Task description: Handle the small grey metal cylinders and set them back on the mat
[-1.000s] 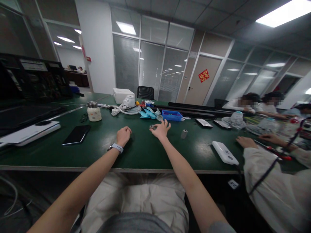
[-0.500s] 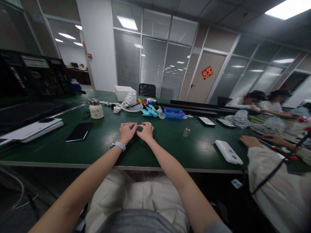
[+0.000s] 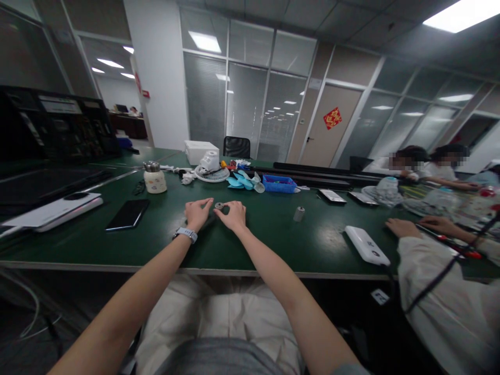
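Note:
My right hand [image 3: 234,214] rests low over the green table, its thumb and fingertips closed on a small round metal part [image 3: 219,205]. Just left of it is my left hand [image 3: 198,213], with a watch on the wrist. The left thumb and forefinger come together at their tips, apart from the metal part; anything between them is too small to make out. A short metal cylinder [image 3: 299,213] stands upright on the table to the right of both hands.
Left lie a black phone [image 3: 127,214] and a cream jar [image 3: 155,179]. Behind the hands are a white fan body [image 3: 211,167], light blue fan blades [image 3: 241,180] and a blue basket [image 3: 279,183]. A white power bank [image 3: 366,245] lies right, near a co-worker's hand [image 3: 402,227].
My left hand has drawn back to the left, away from the right hand. The round metal part now shows at the right fingertips, which have shifted only slightly.

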The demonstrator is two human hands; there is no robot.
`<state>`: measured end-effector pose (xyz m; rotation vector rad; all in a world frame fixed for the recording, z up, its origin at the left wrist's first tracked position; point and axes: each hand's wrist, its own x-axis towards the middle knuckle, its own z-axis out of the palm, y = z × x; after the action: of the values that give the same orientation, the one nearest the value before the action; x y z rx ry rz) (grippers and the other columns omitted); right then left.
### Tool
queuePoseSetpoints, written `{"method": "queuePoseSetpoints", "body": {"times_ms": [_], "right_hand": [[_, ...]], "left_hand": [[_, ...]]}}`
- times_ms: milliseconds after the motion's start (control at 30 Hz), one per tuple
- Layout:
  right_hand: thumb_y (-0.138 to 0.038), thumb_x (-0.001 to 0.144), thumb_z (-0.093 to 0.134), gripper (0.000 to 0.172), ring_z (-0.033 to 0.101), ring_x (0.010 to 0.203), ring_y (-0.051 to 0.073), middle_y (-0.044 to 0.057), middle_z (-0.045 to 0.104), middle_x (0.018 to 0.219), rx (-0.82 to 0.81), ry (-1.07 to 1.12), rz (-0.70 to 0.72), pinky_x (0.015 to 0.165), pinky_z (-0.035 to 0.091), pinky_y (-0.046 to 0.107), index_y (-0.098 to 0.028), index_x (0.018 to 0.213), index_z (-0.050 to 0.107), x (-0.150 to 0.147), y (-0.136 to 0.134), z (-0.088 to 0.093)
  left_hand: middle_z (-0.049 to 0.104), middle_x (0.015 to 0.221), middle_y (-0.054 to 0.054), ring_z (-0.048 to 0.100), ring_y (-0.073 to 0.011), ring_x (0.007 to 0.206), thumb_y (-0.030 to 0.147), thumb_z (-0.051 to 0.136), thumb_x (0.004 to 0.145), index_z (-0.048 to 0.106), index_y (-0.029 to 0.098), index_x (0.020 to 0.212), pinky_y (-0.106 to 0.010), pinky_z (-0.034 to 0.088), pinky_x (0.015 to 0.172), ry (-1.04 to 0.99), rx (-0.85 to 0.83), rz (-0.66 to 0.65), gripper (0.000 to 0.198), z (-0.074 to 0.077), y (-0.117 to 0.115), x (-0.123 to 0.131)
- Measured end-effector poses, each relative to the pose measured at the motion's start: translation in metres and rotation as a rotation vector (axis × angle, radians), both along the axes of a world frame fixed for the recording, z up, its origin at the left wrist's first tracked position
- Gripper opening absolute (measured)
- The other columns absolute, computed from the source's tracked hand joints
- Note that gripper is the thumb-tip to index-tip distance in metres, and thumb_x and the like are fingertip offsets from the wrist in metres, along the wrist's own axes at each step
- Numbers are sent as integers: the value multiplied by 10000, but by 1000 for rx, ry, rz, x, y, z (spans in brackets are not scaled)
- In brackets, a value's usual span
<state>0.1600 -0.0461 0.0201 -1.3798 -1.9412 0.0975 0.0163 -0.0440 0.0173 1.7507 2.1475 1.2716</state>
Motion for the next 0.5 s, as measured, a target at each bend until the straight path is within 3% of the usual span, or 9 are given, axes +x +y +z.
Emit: {"method": "queuePoseSetpoints", "body": {"times_ms": [133,367,500], "right_hand": [[-570,814,567,433,506,1079,218,66,642,1087,-40,-21,17,909,374,346,-204,1036,638,5,-1,-1],[-641,815,508,557,539,1036,224,85,634,1122,-114,-154,60,866,394,339,-190,1124,609,6,-1,-1],[-616,827,501,515,501,1080,243,104,630,1121,-48,-260,-27,936,325,382,-184,1069,643,12,1,4]], "left_hand": [[615,1251,-57,371,-363,1180,553,520,810,745,345,998,-518,289,921,181,-222,72,359,-8,0,-1],[454,1420,-35,268,-381,1274,568,438,837,690,443,1077,-559,248,943,340,-277,75,369,-13,0,0],[451,1417,-59,288,-363,1273,555,325,884,643,410,1179,-550,263,953,320,-241,100,457,-12,-2,2]]}}
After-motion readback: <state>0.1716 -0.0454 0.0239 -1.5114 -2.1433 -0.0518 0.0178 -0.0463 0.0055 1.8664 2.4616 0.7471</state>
